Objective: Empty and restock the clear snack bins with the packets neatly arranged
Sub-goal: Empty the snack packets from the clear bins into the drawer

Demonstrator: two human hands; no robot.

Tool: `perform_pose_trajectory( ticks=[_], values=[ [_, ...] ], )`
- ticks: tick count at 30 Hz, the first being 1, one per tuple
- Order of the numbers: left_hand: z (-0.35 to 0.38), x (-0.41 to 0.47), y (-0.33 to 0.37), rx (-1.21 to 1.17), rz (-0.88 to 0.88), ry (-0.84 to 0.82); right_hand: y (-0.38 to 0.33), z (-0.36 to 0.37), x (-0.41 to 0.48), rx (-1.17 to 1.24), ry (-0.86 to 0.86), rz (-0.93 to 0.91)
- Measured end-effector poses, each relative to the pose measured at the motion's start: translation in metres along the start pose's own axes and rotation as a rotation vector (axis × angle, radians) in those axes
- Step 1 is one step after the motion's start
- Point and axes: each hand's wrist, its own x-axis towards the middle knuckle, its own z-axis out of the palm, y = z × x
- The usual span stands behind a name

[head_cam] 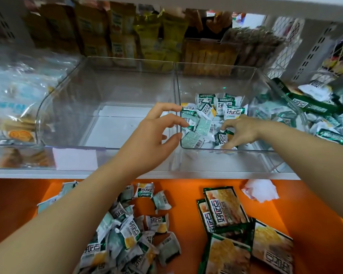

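Note:
Two clear bins sit side by side on a white shelf. The left clear bin (pixel 107 91) holds nothing. The right clear bin (pixel 251 84) holds several small green-and-white snack packets (pixel 220 107). My left hand (pixel 156 131) hovers at the divider between the bins, fingers spread, its fingertips touching a packet at the right bin's left wall. Inside the right bin, my right hand (pixel 240 133) lies palm down on the packets, fingers pinching one green-edged packet (pixel 222 138). On the orange surface (pixel 186 194) below lies a pile of the same small packets (pixel 131 234).
Larger green snack bags (pixel 226 210) lie on the orange surface at the right, with a crumpled white wrapper (pixel 259 191) above them. More green packets (pixel 315 107) heap to the right of the bins. A bin of biscuit packs (pixel 14 107) stands at the left. Boxed snacks fill the back row.

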Motion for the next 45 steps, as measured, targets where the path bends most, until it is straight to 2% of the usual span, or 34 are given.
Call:
perform_pose_trajectory(
  ticks=[10,16,19,22,26,32,36,39,42,45],
  values=[
    [0.001,-0.001,0.001,-0.021,0.021,0.023,0.004,0.003,-0.006,0.182,0.070,-0.023],
    [0.002,-0.001,-0.001,0.007,0.035,0.028,-0.002,-0.025,-0.053,0.392,0.354,-0.107],
    [0.001,-0.003,-0.001,0.047,0.048,0.010,-0.017,-0.028,-0.099,0.421,0.457,-0.187],
    [-0.004,-0.011,0.001,0.116,0.066,-0.003,-0.036,-0.014,-0.140,0.394,0.466,-0.310],
    [-0.020,-0.031,-0.006,0.207,0.079,0.033,-0.065,0.021,-0.166,0.426,0.373,-0.449],
    [-0.051,-0.062,-0.020,0.389,0.081,-0.007,-0.129,0.053,-0.163,0.427,0.462,-0.551],
    [-0.069,-0.077,-0.028,0.421,0.065,-0.017,-0.173,0.099,-0.152,0.303,0.313,-0.653],
    [-0.075,-0.083,-0.031,0.403,0.034,-0.031,-0.200,0.135,-0.126,0.273,0.161,-0.605],
    [-0.074,-0.085,-0.033,0.406,0.075,-0.055,-0.227,0.158,-0.103,0.331,0.007,-0.523],
    [-0.074,-0.085,-0.036,0.405,0.085,-0.046,-0.250,0.165,-0.093,0.476,-0.115,-0.516]
  ],
)
